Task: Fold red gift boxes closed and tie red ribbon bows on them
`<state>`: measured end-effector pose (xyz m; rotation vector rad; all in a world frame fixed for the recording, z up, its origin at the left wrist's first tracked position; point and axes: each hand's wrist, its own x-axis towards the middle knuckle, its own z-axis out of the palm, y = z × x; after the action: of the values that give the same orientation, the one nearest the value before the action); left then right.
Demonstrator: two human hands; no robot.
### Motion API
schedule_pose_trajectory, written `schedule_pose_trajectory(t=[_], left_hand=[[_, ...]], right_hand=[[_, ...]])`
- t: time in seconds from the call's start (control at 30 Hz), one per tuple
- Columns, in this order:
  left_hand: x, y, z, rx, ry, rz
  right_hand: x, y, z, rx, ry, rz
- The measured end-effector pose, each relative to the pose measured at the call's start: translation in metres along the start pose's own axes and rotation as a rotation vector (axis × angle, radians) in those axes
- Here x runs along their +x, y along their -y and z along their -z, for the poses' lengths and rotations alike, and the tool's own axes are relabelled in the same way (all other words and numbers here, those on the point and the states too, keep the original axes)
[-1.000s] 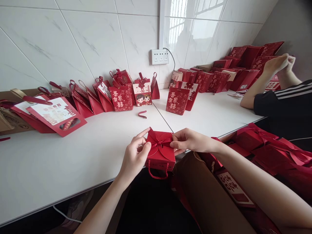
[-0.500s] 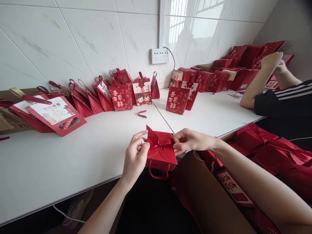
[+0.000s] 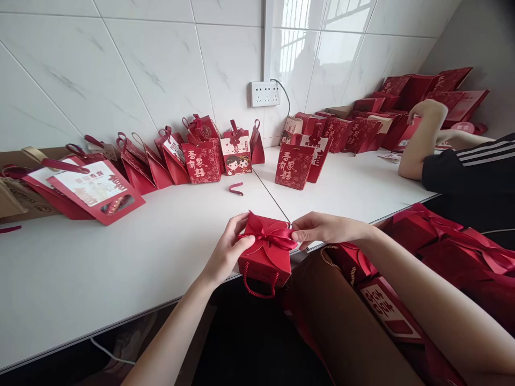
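Left hand [image 3: 230, 250] and right hand [image 3: 319, 229] pinching bow [image 3: 266, 236], red box [image 3: 257, 267], overlapping petal flaps [image 3: 278, 258]

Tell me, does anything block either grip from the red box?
Nothing visible does. The left grip meets the left side of the bow atop the box, the right grip the bow's right end. The loose strap lies farther back, not between.

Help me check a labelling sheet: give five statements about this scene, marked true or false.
1. The right hand touches the red ribbon bow. True.
2. The gift box under the bow has a gold rope handle. False: it is red.
3. The power socket is mounted on the tiled wall. True.
4. The left hand is on the power socket. False: it is at the bow.
5. The cartoon-couple box stands on the white table. True.
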<state>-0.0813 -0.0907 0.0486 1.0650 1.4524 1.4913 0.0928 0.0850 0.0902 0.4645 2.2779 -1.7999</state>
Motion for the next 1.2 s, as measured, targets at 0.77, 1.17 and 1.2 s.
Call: schedule_pose_trajectory(t=[0.77,1.17,1.2], left_hand=[[-0.003,0.013,0.0,-0.215,-0.046,-0.016],[-0.008,0.031,-0.013,-0.296,0.098,-0.147],[-0.007,0.035,-0.011,-0.257,0.137,-0.184]], right_hand=[[-0.003,-0.003,-0.018,-0.468,-0.238,0.127],[0.001,0.007,-0.047,-0.514,-0.329,0.083],[0.004,0.004,-0.045,-0.51,-0.331,0.093]])
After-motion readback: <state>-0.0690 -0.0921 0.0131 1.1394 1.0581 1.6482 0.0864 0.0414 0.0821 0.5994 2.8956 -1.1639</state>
